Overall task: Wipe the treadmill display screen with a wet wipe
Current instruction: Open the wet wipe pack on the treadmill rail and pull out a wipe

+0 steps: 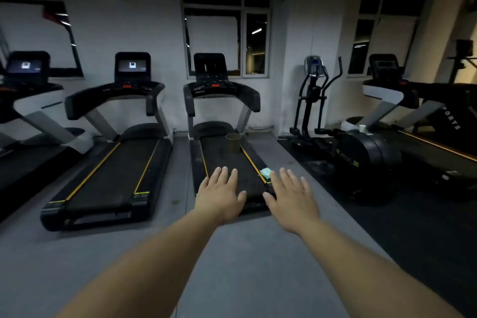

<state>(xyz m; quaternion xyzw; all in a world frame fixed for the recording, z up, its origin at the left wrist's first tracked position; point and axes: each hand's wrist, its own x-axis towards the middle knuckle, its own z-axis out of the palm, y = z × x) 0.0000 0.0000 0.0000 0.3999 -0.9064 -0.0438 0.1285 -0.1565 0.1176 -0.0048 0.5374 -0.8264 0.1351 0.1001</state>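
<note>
A black treadmill (227, 162) stands straight ahead against the far wall, its dark display screen (209, 64) upright above the console. A pale green wet-wipe pack (265, 172) lies on the right side rail near the belt's rear end. A brown cylindrical bin (233, 142) sits on the belt further up. My left hand (220, 195) is stretched forward, palm down, fingers spread, over the belt's rear. My right hand (293, 197) is likewise spread, just right of and below the wipe pack, not touching it. Both hands hold nothing.
A second treadmill (108, 170) with a lit screen stands to the left, and a third at the far left edge. An elliptical trainer (343, 142) stands to the right on a dark mat, another treadmill behind it. Grey floor lies between me and the machines.
</note>
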